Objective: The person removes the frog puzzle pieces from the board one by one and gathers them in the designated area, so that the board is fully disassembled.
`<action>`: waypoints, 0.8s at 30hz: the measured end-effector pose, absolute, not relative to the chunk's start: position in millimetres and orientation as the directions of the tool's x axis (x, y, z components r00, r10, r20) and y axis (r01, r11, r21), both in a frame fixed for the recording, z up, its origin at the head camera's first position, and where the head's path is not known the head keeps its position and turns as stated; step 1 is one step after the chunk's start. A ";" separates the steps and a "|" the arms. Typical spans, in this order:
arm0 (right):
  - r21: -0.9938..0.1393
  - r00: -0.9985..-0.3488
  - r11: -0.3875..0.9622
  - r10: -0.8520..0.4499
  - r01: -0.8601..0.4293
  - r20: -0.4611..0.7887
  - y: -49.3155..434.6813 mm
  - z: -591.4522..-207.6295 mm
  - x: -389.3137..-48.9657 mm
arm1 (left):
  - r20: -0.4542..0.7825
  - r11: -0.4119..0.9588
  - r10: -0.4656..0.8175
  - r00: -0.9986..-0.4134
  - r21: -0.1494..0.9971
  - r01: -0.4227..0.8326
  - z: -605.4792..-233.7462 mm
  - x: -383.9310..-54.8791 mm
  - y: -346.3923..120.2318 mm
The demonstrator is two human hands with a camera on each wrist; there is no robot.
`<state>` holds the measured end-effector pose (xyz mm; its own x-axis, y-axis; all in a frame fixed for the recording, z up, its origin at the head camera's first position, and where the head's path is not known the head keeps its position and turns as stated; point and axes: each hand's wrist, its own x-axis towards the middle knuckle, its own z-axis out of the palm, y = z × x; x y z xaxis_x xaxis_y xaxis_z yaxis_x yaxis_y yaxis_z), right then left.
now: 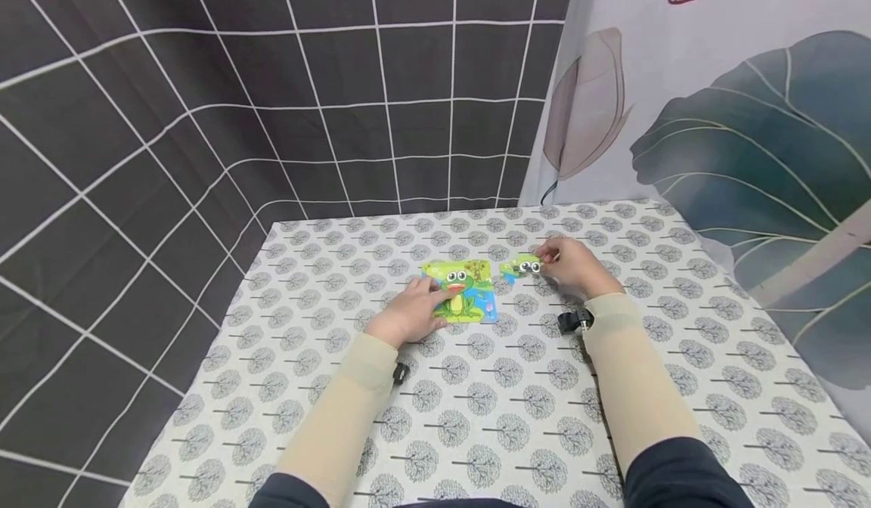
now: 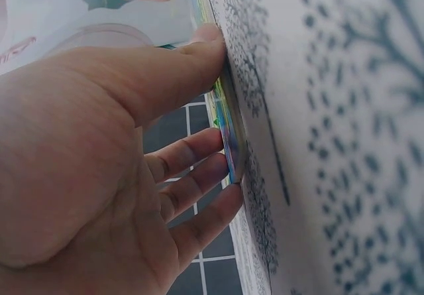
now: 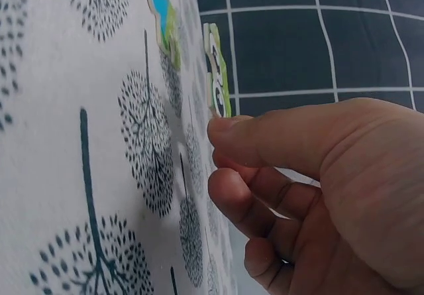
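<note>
A frog puzzle (image 1: 480, 305), bright green and blue, lies flat on the patterned tablecloth. My left hand (image 1: 413, 310) reaches over its left side and presses on it with spread, gently bent fingers; in the left wrist view the thumb and fingertips meet the puzzle edge (image 2: 228, 126). To the right, my right hand (image 1: 573, 264) pinches a green puzzle piece (image 1: 531, 266) bearing two cartoon eyes between thumb and fingertips. The right wrist view shows this piece (image 3: 217, 73) tilted up, close over the cloth. Beside it lies a blue and green puzzle piece (image 1: 509, 274).
A white tablecloth (image 1: 476, 432) with grey tree prints covers the table. Behind it hangs a dark curtain with a white grid (image 1: 340, 69). A pale curtain with large leaves (image 1: 762, 137) borders the right side.
</note>
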<state>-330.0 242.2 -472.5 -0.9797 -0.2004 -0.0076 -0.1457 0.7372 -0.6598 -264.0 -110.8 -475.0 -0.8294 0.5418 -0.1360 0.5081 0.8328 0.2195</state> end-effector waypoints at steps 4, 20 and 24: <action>-0.668 -0.980 0.732 -0.197 -0.134 -0.019 245.8 -471.6 -328.4 | -0.139 0.831 0.544 -0.827 0.221 0.510 -473.4 -263.7 -110.9; -0.645 -0.983 0.758 -0.174 -0.097 -0.056 256.8 -478.5 -331.4 | -0.133 0.825 0.552 -0.823 0.227 0.517 -471.7 -262.7 -111.7; -0.646 -0.982 0.756 -0.180 -0.103 -0.055 256.6 -478.2 -330.3 | -0.134 0.826 0.549 -0.825 0.238 0.511 -470.4 -261.9 -111.1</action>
<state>-330.3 256.6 -478.2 -0.9821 -0.1801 -0.0546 -0.1028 0.7563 -0.6461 -261.9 -111.1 -470.4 -0.8250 0.5490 -0.1340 0.5111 0.8260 0.2375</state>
